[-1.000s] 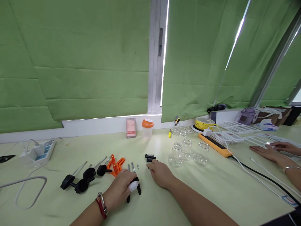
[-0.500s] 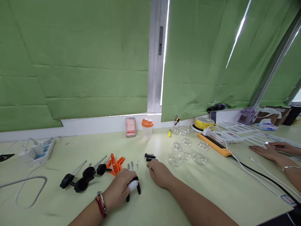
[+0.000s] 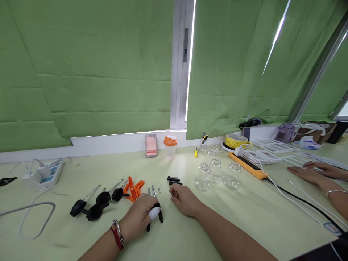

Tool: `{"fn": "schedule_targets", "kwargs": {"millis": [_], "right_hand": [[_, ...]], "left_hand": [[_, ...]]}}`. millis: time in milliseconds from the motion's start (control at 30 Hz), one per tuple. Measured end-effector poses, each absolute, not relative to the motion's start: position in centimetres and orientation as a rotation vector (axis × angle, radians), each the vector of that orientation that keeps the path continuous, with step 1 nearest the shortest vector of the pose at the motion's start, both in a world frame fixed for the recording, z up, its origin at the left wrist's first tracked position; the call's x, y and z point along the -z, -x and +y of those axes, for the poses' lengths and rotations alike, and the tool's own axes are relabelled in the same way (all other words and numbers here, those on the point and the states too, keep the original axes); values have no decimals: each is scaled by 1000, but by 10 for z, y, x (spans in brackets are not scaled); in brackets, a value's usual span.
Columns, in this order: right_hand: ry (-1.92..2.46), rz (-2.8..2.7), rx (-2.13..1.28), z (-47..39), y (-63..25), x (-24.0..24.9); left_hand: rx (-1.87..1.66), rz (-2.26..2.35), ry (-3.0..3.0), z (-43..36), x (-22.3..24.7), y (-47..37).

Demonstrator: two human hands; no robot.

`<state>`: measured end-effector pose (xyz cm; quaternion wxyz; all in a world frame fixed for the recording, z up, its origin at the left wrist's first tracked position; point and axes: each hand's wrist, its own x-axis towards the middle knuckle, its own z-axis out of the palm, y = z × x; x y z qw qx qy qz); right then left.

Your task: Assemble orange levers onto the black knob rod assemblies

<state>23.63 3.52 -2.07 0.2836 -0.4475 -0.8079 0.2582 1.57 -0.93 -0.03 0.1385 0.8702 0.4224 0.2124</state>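
My left hand (image 3: pixel 141 213), with a white wrap on one finger, lies over two black-handled metal tools (image 3: pixel 161 214) near the front middle of the table; its fingertips are partly hidden, so its grip is unclear. To the right, my right hand (image 3: pixel 182 198) rests on the table with its fingers curled together; anything between them is too small to make out. Just beyond it lie small black pieces (image 3: pixel 173 178), one with a spring-like row. Tiny clear bits (image 3: pixel 159 189) sit between the hands. Orange clamps (image 3: pixel 131 186) and black-knobbed metal rods (image 3: pixel 94 212) are left of my left hand.
Several glass jars (image 3: pixel 202 179) stand at the right. Behind are an orange-lidded cup (image 3: pixel 170 148) and a pink box (image 3: pixel 151 146). An orange power strip (image 3: pixel 248 166), cables and another person's hands (image 3: pixel 307 175) are far right. A white power strip (image 3: pixel 54 174) lies left.
My right hand has shifted very slightly, uncovering a little more of the lower black piece. My left hand stays in about the same place. The other person's hands have moved slightly.
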Motion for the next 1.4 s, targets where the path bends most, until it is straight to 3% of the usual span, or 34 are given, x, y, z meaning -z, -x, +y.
{"fn": "schedule_targets", "kwargs": {"millis": [1400], "right_hand": [[1060,-1764,-1148,58,-246,46]], "left_hand": [[-536,1223,-2532,-9,-1,-20]]}}
